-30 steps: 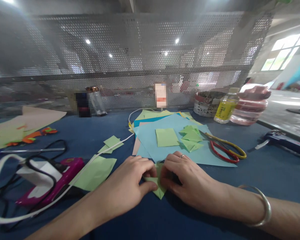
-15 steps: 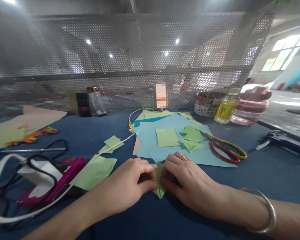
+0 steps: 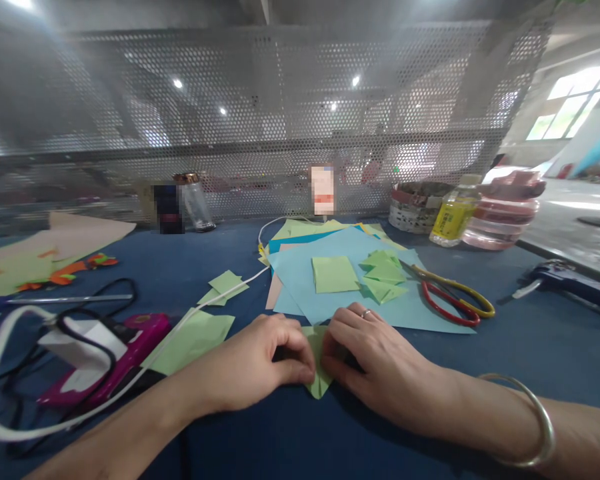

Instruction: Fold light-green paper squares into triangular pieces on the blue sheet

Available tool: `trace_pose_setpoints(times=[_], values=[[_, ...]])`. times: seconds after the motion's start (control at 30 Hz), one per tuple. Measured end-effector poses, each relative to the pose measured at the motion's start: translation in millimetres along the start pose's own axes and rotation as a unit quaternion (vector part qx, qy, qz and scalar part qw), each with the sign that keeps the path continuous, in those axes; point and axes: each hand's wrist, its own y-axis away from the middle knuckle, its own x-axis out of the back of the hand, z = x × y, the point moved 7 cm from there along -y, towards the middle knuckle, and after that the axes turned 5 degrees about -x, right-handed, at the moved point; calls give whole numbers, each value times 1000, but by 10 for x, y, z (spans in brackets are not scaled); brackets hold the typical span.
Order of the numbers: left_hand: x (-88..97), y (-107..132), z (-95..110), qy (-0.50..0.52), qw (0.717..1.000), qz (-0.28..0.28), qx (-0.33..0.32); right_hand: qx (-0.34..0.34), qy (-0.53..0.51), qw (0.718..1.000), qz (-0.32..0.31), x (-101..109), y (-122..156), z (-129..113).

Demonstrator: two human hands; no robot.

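Between my hands a small piece of green paper (image 3: 319, 360) lies on the blue table, creased, its lower end coming to a point. My left hand (image 3: 267, 357) pinches its left edge with thumb and fingers together. On the opposite edge, my right hand (image 3: 367, 353) grips the paper with curled fingers; it wears a ring. Just beyond, a flat green square (image 3: 335, 275) and several folded green paper pieces (image 3: 383, 275) rest on light blue sheets (image 3: 300, 293). Scissors (image 3: 455, 300) with red and yellow handles lie at the right of these sheets.
At the left sit a magenta power strip (image 3: 153, 333), a white cable (image 3: 130, 390) and green sheets (image 3: 195, 340). Rightward are a glue gun (image 3: 575, 283), a yellow-labelled bottle (image 3: 453, 217) and a pink jug (image 3: 503, 213). A perforated metal screen (image 3: 260, 133) stands behind the table.
Both hands stay on the green paper, with only a very slight shift of the left fingers and the paper's lower tip. The view has moved a little.
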Motion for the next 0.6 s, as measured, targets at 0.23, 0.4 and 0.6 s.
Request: trace_pose_setpoints(times=[0.23,0.4,0.6], values=[[4,2,-6,-48,998,27,16,1,0,1000,2,5,11,11],[-14,-10,-14,-58,997,42,24,2,-6,1000,5,-1,12,17],[-12,-6,-13,-63,996,54,21,-4,7,1000,6,-14,1,10]])
